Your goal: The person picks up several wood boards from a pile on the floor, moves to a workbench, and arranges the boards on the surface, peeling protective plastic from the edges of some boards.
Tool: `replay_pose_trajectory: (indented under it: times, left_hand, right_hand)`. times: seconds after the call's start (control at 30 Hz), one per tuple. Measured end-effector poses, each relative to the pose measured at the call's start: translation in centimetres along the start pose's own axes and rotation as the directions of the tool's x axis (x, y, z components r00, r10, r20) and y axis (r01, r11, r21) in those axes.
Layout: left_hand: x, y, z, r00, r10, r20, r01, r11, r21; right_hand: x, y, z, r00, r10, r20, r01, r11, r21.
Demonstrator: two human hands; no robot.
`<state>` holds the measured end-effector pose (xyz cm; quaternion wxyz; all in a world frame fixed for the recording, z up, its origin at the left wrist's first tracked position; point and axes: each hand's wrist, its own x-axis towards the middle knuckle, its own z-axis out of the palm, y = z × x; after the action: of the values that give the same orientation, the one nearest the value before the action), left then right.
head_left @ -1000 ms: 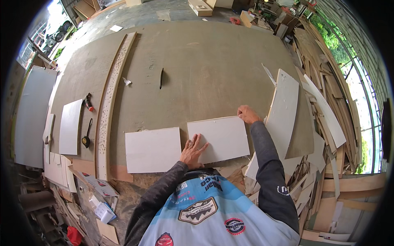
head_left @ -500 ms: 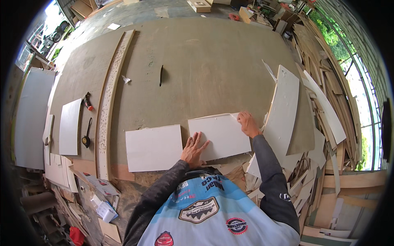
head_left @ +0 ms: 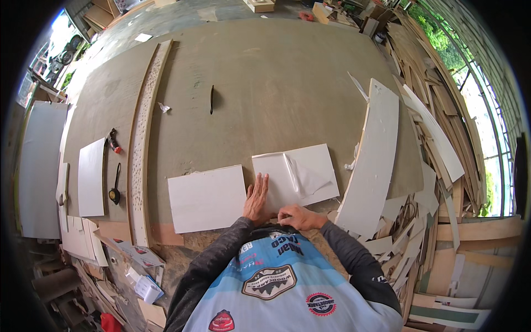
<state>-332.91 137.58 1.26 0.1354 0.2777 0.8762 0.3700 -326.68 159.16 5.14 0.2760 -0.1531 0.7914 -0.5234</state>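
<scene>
Two white rectangular panels lie side by side at the bench's near edge: the left panel (head_left: pixel 206 198) and the right panel (head_left: pixel 318 157). My left hand (head_left: pixel 256 200) lies flat on the right panel's left edge, fingers stretched out. A loosened clear protective film (head_left: pixel 310 180) sits crumpled over the right panel, with a raised, shiny fold near its middle. My right hand (head_left: pixel 301 217) is closed at that panel's near edge, close to my left hand. Its fingertips are curled in, so what they grip, if anything, is hidden.
On the large brown work surface (head_left: pixel 265 72) lie a long perforated strip (head_left: pixel 148 99), a tape measure (head_left: pixel 114 195), a red-tipped dark tool (head_left: pixel 114 142) and a thin black piece (head_left: pixel 212 99). A long white board (head_left: pixel 376 144) stands at right, beside stacked wood offcuts (head_left: pixel 437 105).
My right hand has come from the right panel's far right corner to its near edge. The clear film now stands loose and folded on the panel. My left hand stays on its left edge.
</scene>
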Motion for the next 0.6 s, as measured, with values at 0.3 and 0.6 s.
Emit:
replay_pose_trajectory:
  times: [0.3, 0.6]
  left_hand:
    - [-0.4, -1.8, 1.0, 0.999, 0.033, 0.022, -0.034, 0.996, 0.078]
    - [-0.2, -1.0, 0.1, 0.998, -0.059, 0.033, 0.058, 0.998, 0.026]
  right_hand:
    - [3.2, 6.3, -3.0, 0.556, -0.36, -0.749, -0.435, 0.642, -0.631]
    - [4.1, 8.5, -4.4, 0.45, -0.206, -0.869, -0.206, 0.923, -0.326]
